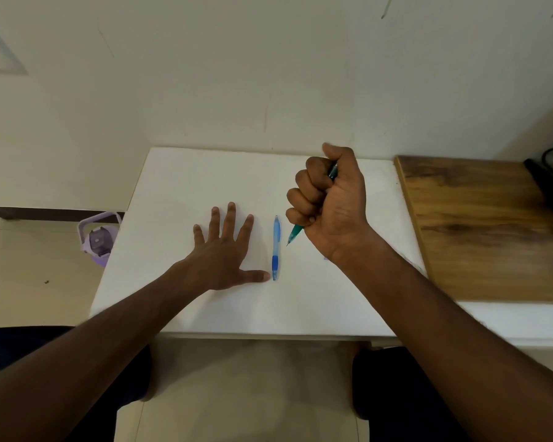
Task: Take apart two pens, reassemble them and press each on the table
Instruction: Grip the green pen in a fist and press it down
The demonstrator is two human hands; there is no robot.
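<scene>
Most of the green pen point(296, 230) is hidden inside the right hand point(329, 199), fisted around it, so only its pointed tip, aimed down-left, and a bit of barrel near the thumb show; the tip seems just above the white table point(179, 193). The translucent blue pen point(275, 247), with its darker rubbery grip nearest the person, lies flat pointing toward them, beside the thumb of the left hand point(224, 250), which rests spread palm-down.

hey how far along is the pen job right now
Both pens look whole, so any dismantling and refitting seems finished. The blue pen lies on the white table beside the flat left hand. The right hand fists the green pen, tip down just above the table. Whether either pressing is done, I can't tell.
</scene>
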